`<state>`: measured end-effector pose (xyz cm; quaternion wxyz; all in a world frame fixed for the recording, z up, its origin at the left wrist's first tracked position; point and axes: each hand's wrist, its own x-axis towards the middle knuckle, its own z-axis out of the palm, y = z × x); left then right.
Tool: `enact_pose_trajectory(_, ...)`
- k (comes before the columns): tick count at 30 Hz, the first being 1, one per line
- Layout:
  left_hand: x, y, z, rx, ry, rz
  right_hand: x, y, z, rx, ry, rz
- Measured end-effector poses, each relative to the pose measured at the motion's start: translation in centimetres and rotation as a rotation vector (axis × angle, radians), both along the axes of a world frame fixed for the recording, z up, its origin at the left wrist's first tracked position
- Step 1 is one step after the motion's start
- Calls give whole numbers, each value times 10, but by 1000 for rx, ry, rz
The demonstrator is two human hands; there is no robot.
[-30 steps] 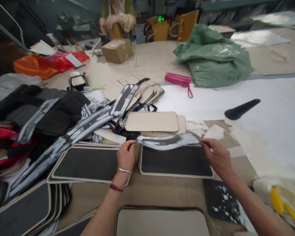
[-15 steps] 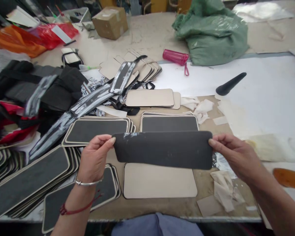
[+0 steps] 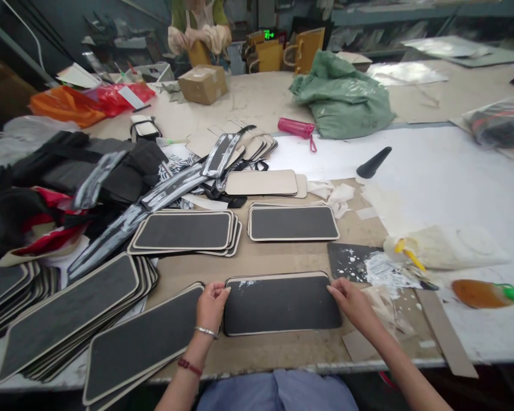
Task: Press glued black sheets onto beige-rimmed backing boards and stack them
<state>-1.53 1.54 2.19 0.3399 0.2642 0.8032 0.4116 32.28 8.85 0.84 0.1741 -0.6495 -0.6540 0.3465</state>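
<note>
A dark rectangular sheet (image 3: pixel 282 305) with white smudges near its upper left corner lies over a beige-edged panel at the table's front. My left hand (image 3: pixel 213 305) pinches its upper left corner, and my right hand (image 3: pixel 349 297) pinches the upper right one. Behind it sits a short stack of dark panels with pale borders (image 3: pixel 293 222); another such stack (image 3: pixel 182 230) is to its left. More bordered panels (image 3: pixel 143 342) lie left of my left hand. To the right, a dark board (image 3: pixel 346 262) carries white paste.
Fanned panels (image 3: pixel 72 311) and black bags (image 3: pixel 120 171) fill the left. Farther back are a cardboard box (image 3: pixel 203 84), a pink umbrella (image 3: pixel 295 128) and a green sack (image 3: pixel 346 100). An amber bottle (image 3: pixel 475 293) lies at right. A person (image 3: pixel 199 34) is beyond the table.
Both hands have lowered the dark sheet from above the table onto the beige panel, covering it. The view has tilted up, and a person now shows at the back.
</note>
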Motion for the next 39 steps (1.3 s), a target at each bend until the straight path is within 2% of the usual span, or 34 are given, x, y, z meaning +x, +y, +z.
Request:
enact_pose_trajectory(4,1,1,-4,-21,60,-13,-5,0,-3,24,-118,-17)
enact_pose_trajectory(7,4,0,-2,-19,112,-7,-5,-2,-6,64,-143,8)
enact_pose_trajectory(14,11,-2,2,-16,206,-31,2,1,-23,112,-177,52)
enact_pose_trajectory(24,11,-1,6,-57,235,-69,-14,-5,-4,96,-297,63)
enact_pose_trajectory(30,13,-1,9,-106,261,-79,-14,-1,-2,47,-263,60)
enact_pose_trajectory(39,11,-3,-7,2,339,-84,-15,2,-7,49,-275,54)
